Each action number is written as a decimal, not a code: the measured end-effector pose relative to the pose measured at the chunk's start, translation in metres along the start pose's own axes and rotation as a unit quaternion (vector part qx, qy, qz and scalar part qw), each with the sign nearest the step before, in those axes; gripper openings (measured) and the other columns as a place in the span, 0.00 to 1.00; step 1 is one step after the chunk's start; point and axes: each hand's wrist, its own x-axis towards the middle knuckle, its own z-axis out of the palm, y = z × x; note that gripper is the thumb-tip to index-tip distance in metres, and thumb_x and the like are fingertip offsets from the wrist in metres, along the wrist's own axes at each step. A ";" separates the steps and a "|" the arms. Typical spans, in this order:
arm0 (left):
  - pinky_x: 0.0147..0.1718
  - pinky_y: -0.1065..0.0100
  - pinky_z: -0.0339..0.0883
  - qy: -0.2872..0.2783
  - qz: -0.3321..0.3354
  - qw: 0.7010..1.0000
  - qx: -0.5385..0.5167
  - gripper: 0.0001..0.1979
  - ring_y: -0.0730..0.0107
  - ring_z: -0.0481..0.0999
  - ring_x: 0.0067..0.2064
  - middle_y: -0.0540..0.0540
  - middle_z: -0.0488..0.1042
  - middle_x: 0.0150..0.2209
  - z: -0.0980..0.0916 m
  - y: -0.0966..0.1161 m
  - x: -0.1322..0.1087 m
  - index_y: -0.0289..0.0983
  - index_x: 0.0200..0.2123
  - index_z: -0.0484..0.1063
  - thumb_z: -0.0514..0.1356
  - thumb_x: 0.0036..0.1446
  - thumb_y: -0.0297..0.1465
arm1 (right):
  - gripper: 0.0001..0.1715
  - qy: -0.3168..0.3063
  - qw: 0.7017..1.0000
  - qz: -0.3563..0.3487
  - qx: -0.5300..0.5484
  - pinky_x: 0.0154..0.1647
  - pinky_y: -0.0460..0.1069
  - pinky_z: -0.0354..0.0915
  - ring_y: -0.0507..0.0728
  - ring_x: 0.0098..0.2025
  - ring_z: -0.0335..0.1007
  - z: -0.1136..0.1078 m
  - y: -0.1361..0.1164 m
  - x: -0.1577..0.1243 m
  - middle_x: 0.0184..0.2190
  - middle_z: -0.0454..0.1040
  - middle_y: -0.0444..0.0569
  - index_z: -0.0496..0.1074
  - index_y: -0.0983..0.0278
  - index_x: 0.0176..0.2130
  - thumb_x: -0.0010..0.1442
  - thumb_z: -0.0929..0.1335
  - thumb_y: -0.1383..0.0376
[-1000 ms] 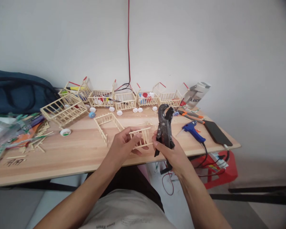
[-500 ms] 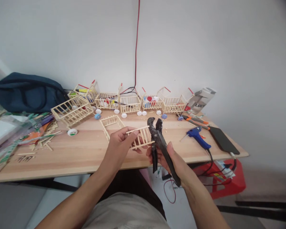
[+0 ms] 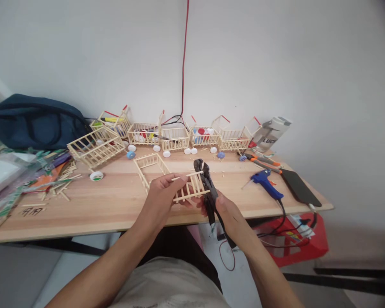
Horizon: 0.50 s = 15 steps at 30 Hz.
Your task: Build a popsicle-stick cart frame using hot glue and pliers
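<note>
My left hand (image 3: 163, 194) pinches a small ladder-like wooden stick panel (image 3: 190, 189) between thumb and fingers, over the table's front part. Black pipe cutters (image 3: 211, 196) are gripped by my right hand (image 3: 227, 214), their jaws at the panel's right end. Whether the blade touches a stick I cannot tell. Behind my left hand a wooden stick frame (image 3: 141, 173) lies on the table, partly hidden by that hand. Farther left, a larger wooden stick basket (image 3: 98, 147) leans at a tilt beside a white bottle cap (image 3: 96, 176).
Several small wooden carts (image 3: 176, 140) with cap wheels line the wall. At right lie a blue glue gun (image 3: 265, 185), orange-handled pliers (image 3: 265, 161) and a dark phone-like slab (image 3: 300, 187). Loose sticks (image 3: 64, 188), plastic packaging (image 3: 22, 184) and a blue bag (image 3: 38, 122) occupy the left.
The cutter's handles have come closer together and its jaws have narrowed. The cutter has turned and shifted slightly left, while the panel stays in my left hand.
</note>
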 end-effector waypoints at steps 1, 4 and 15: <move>0.18 0.73 0.70 0.000 0.000 1.000 -0.003 0.14 0.67 0.77 0.23 0.43 0.78 0.26 0.000 0.000 0.000 0.28 0.34 0.74 0.65 0.51 0.34 | 0.27 0.000 1.000 -0.003 -0.005 0.36 0.50 0.64 0.55 0.32 0.66 0.000 -0.001 0.000 0.30 0.70 0.48 0.67 0.61 0.36 0.67 0.52 0.47; 0.18 0.72 0.70 0.003 0.009 1.000 -0.008 0.13 0.67 0.78 0.24 0.44 0.78 0.26 0.001 -0.001 0.000 0.28 0.34 0.74 0.65 0.51 0.34 | 0.26 0.002 1.000 -0.009 -0.023 0.35 0.49 0.63 0.54 0.32 0.66 0.000 -0.003 0.000 0.30 0.70 0.48 0.66 0.61 0.36 0.68 0.52 0.48; 0.19 0.72 0.71 0.004 0.032 0.999 0.018 0.13 0.68 0.77 0.24 0.43 0.78 0.26 0.002 -0.002 -0.001 0.29 0.34 0.75 0.63 0.54 0.36 | 0.24 0.027 0.997 -0.008 -0.073 0.32 0.47 0.58 0.52 0.29 0.62 0.002 -0.003 -0.002 0.26 0.66 0.44 0.65 0.62 0.34 0.68 0.53 0.50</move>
